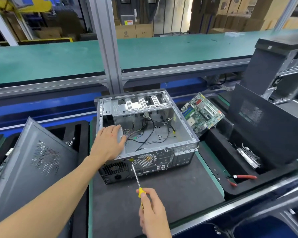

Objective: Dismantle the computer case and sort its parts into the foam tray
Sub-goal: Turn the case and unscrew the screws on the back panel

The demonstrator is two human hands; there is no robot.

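An open computer case (162, 157) lies on its side on a dark mat, loose cables (148, 131) inside it. My left hand (108, 143) rests flat on the silver power supply (121, 133) in the case's near left corner. My right hand (151, 212) grips a yellow-handled screwdriver (136, 177); its tip touches the case's rear panel by the fan grille. The black foam tray (218, 143) to the right holds a green motherboard (201, 114) leaning on its edge, a metal drive (248, 157) and a dark side panel (265, 124).
Red-handled cutters (243, 177) lie on the tray's near rim. Another grey side panel (33, 162) leans in a foam tray on the left. A second computer case (282, 66) stands at the far right. A metal post (108, 48) rises behind the case.
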